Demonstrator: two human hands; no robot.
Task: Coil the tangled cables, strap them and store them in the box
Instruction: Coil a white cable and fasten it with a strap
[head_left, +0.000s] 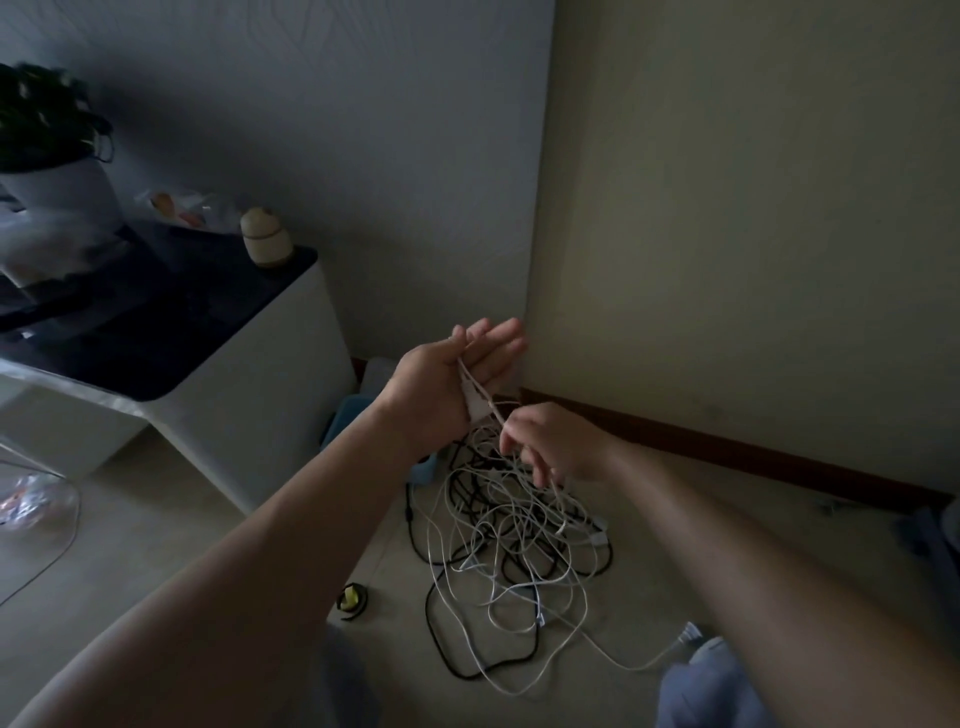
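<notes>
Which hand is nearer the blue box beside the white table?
Left. The left hand, holding a white cable up, is just right of the blue box. The right hand, pinching the same cable lower down, is farther right.

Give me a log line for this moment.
stage: untangling | left hand: raised, holds white cable | right hand: pinches it below | tangle: on floor, uncoiled | strap roll: on floor, untouched
</notes>
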